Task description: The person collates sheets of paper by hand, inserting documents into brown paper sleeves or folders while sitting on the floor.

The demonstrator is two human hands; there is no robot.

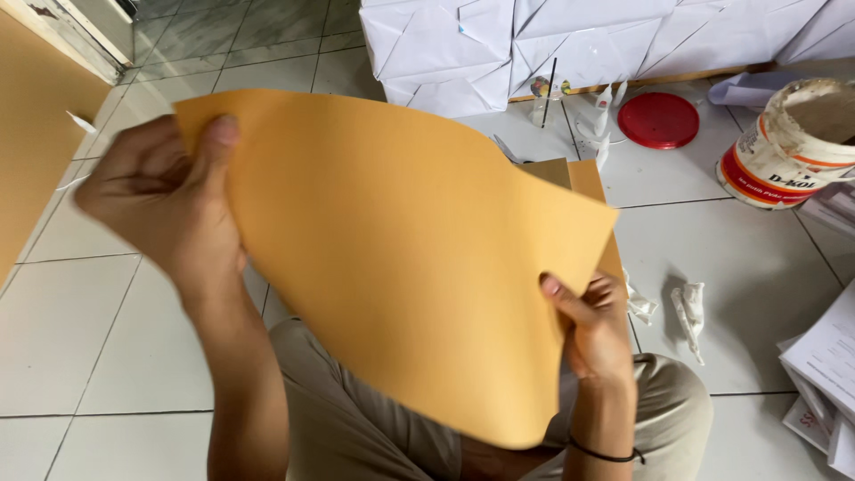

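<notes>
I have a large sheet of orange-brown paper (pixel 401 258) held up in front of me, above my lap and the tiled floor (pixel 116 330). My left hand (pixel 165 196) is closed on its upper left corner, thumb pressed flat on the near face. My right hand (pixel 592 325) pinches the lower right edge, thumb on top and fingers curled behind. The sheet bows between the two grips, so I judge it light and thin, stiffer than plain writing paper but quick to crease or tear if pulled hard. Opposite edges, as I hold it now, seem the best places to grip. Beyond it on the floor lie a red lid (pixel 659 119), an open paint bucket (pixel 788 142) and stacked white folded paper (pixel 534 44).
</notes>
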